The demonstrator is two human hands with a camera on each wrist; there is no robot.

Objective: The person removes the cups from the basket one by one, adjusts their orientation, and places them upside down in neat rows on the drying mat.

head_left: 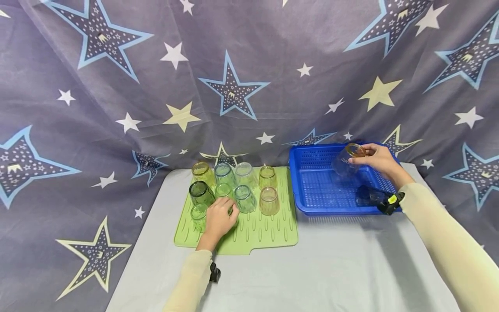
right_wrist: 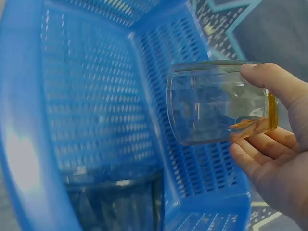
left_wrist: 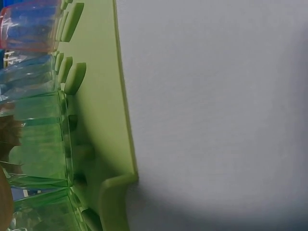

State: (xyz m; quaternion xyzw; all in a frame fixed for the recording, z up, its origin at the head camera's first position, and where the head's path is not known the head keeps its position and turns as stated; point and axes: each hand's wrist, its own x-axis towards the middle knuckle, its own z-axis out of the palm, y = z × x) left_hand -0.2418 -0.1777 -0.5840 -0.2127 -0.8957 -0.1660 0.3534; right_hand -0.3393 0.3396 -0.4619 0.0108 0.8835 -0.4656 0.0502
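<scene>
Above the blue basket (head_left: 319, 212), my right hand (head_left: 376, 160) grips a clear drinking glass with an amber rim (head_left: 345, 162). In the right wrist view, thumb and fingers pinch this glass (right_wrist: 216, 103) near its amber end, and it is tilted. My left hand (head_left: 221, 216) is over the front of the green drying mat (head_left: 269, 236). Its fingers hold a green glass (left_wrist: 41, 149), mostly hidden from the head view and standing on the mat in the left wrist view. Beside that hand stands another green glass (head_left: 199, 214).
Several tinted glasses stand upside down on the mat, among them a dark green glass (head_left: 200, 193), a blue glass (head_left: 225, 173) and a pink glass (head_left: 269, 201). A dark blue glass (head_left: 366, 196) lies in the basket. Behind the table hangs a star-patterned cloth (head_left: 273, 99).
</scene>
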